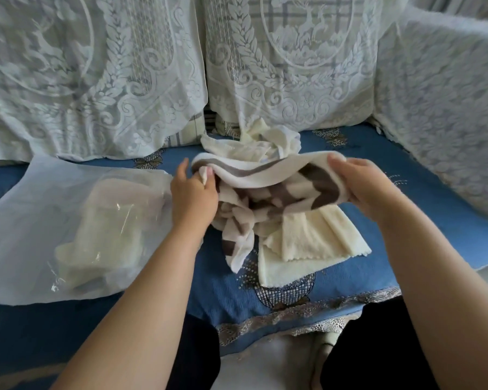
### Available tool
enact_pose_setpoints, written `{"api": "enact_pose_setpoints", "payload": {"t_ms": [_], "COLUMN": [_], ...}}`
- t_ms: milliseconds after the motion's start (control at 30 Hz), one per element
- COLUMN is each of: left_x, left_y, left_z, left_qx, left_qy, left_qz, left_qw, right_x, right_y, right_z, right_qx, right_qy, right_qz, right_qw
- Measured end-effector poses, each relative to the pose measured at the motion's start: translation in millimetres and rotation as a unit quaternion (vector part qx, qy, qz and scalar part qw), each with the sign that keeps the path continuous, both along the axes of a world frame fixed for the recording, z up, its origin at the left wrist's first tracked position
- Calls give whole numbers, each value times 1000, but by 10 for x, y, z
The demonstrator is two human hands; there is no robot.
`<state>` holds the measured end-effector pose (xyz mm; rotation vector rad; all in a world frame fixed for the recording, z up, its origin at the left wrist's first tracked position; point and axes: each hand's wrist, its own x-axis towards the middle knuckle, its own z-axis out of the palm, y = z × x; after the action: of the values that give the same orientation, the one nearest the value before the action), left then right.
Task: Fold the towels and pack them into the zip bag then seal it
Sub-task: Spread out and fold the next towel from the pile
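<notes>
Both forearms foremost, left hand and right hand each with grip clamped on the brown-patterned towel.

blue sofa seat carries zip bag, cream towel, crumpled towel

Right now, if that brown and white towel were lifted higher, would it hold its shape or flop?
Probably flop: the brown and white towel already sags between the left hand and right hand, its lower end bunched in loose folds. It looks soft and plush, so likely light and easy to grip, not slippery.
</notes>
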<state>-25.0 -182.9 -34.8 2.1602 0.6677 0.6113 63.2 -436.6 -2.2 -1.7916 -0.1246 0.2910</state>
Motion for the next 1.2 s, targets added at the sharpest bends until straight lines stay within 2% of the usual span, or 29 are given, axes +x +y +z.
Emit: {"api": "enact_pose_setpoints", "payload": {"t_ms": [33, 67, 133, 200, 233, 300, 367, 433, 567, 633, 700, 733, 833, 967, 1000, 1033, 1100, 1133, 1200], "left_x": [-41, -94, -194, -266, -305, -356, -366, -341, -318, -319, -302, -294, -293, -285, -286, -297, -327, -341, -365], "left_y": [-66, -154, -356, -571, -656, -731, -696, -593, -449, -444, -426, -405, -277, -147, -128, -117, -152, -195, -337], "left_z": [-12, -2, 32, 16, 11, 11, 57, 84, 74, 61, 57, 70, 147, 118, 116, 134, 162, 157, 138], "left_qx": [94, 135, 95, 2, -11, -5, -21, -16, 103, 143, 187, 189, 87, -11, -26, -37, -25, -18, -31], "left_qy": [-22, -69, -156, -177, -174, -198, -216, -205, -157, -133, -137, -152, -221, -224, -222, -226, -233, -231, -200], "left_qz": [15, 18, -33, -126, -165, -220, -255, -281, -349, -333, -262, -215, -81, -12, -3, -5, -55, -102, -217], "left_qw": [995, 988, 983, 976, 971, 955, 942, 937, 918, 922, 937, 946, 968, 975, 975, 973, 971, 967, 955], "right_x": [-4, -24, -89, -202, -266, -372, -432, -444, -468, -490, -484, -451, -296, -121, -101, -87, -117, -159, -247], "right_y": [63, 131, 262, 372, 417, 482, 514, 523, 540, 559, 554, 529, 393, 197, 167, 149, 165, 190, 254], "right_z": [-9, -19, -72, -100, -99, -80, -50, -42, -74, -91, -95, -94, -64, -70, -67, -68, -64, -63, -64], "right_qx": [59, 102, 181, 235, 235, 189, 123, 62, -100, -97, -78, -106, -276, -357, -353, -315, -133, -47, 48], "right_qy": [16, 40, 102, 143, 137, 73, -10, -80, -278, -289, -262, -255, -235, -166, -154, -131, -15, 41, 108], "right_qz": [-69, -114, -126, -37, 37, 199, 292, 317, 286, 264, 236, 222, 229, 211, 190, 153, 85, 77, 122], "right_qw": [996, 987, 970, 961, 962, 959, 949, 943, 912, 915, 932, 935, 904, 895, 903, 928, 987, 995, 986]}}
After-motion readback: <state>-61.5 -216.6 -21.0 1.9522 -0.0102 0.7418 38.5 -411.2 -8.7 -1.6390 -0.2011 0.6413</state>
